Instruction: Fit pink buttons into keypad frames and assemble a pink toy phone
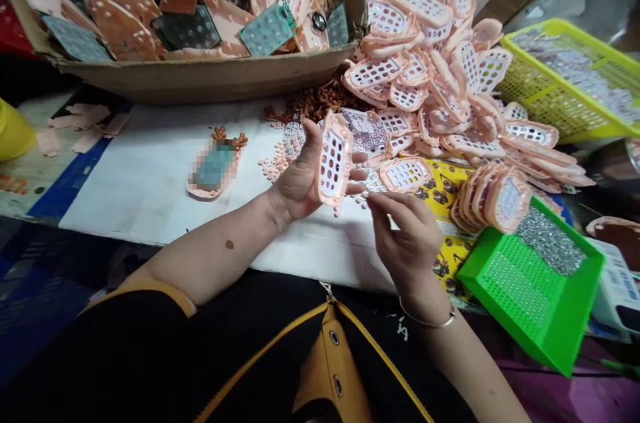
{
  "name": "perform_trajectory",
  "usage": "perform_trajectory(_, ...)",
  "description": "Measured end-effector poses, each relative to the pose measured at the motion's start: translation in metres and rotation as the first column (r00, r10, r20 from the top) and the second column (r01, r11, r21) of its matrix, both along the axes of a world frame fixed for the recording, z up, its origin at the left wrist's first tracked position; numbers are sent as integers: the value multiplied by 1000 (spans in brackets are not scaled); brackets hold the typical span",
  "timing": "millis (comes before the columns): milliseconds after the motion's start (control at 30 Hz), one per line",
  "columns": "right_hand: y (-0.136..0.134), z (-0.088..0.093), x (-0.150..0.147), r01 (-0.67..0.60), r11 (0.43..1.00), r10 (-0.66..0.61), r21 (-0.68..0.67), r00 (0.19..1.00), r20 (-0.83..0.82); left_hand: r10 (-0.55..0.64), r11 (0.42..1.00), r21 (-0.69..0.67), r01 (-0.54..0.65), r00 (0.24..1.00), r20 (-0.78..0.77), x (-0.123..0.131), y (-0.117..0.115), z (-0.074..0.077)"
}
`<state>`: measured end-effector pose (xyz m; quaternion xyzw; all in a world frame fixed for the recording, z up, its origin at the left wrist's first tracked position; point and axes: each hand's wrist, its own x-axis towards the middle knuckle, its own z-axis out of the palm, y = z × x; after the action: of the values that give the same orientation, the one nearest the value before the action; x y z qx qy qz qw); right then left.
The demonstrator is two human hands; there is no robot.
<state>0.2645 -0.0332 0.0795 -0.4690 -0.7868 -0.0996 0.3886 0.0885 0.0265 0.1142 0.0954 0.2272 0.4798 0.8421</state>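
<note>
My left hand [300, 176] grips a pink plastic shell [334, 159] full of oval holes, holding it upright on edge above the white sheet [150, 176]. Just right of it, my right hand [407, 236] is pinched shut, its fingertips almost touching the shell's lower edge; what it pinches is too small to make out. Another pink shell [405, 174] lies flat just beyond my right fingers. A big heap of the same pink shells [440, 69] rises behind both hands.
A cardboard box [200, 73] of pink parts and green circuit boards stands at the back left. A green tray [535, 283] with small silvery pieces sits at the right, a yellow basket [565, 76] further back. A stack of shells [493, 196] leans by the tray.
</note>
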Motion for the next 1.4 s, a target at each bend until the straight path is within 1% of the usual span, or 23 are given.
perform_trajectory(67, -1, 14, -5, -2, 999, 7, 50, 995, -98, -39, 999, 32, 39, 999, 4, 1, -3, -2)
perform_trajectory(133, -1, 25, -12, -5, 996, 16, 85, 991, -131, -49, 997, 57, 49, 999, 2, 2, -5, -3)
perform_trajectory(233, 1, 31, -21, -8, 996, 24, 85, 981, -195, -36, 997, 63, 36, 999, -2, 3, -8, -4)
perform_trajectory(333, 4, 28, -27, -72, 996, 79, 49, 981, -178, -52, 998, 48, 51, 998, 20, 4, -10, -5)
perform_trajectory(433, 3, 24, -32, -158, 987, 158, 11, 983, -89, -48, 997, 59, 46, 998, 45, 5, -12, -6)
perform_trajectory(533, 1, 19, -34, -204, 978, 204, -45, 979, -13, -29, 998, 56, 28, 999, 31, 5, -13, -6)
perform_trajectory(633, -2, 12, -34, -226, 974, 226, -20, 969, 100, -63, 998, 28, 62, 998, 23, 5, -13, -7)
perform_trajectory(700, -3, 6, -34, -207, 978, 204, 5, 965, 165, -66, 998, 8, 66, 997, 41, 6, -13, -6)
perform_trajectory(767, -6, 0, -34, -174, 985, 172, -10, 964, 203, -48, 999, -12, 49, 998, 50, 7, -13, -6)
perform_trajectory(867, -10, -6, -35, -134, 991, 137, -31, 960, 245, -21, 999, -33, 21, 1000, 24, 9, -14, -7)
perform_trajectory(933, -13, -8, -36, -112, 994, 111, -12, 960, 256, 5, 999, -33, -5, 1000, 2, 11, -14, -7)
perform_trajectory(1033, -16, -10, -36, -99, 995, 97, -2, 968, 232, 33, 999, -17, -34, 999, -19, 13, -16, -6)
perform_trajectory(1167, -16, -6, -35, -152, 988, 154, -30, 976, 151, 26, 1000, -5, -26, 999, -39, 12, -16, -5)
perform_trajectory(1233, -14, -2, -28, -162, 987, 162, -12, 982, 95, 33, 999, -1, -33, 998, -45, 10, -14, -5)
perform_trajectory(1300, -12, 2, -15, -103, 994, 101, 31, 993, 54, 56, 998, 7, -56, 998, -33, 8, -12, -6)
perform_trajectory(1400, -7, 3, 13, 78, 994, -81, 77, 996, 38, 84, 996, 13, -84, 996, 0, 5, -8, -6)
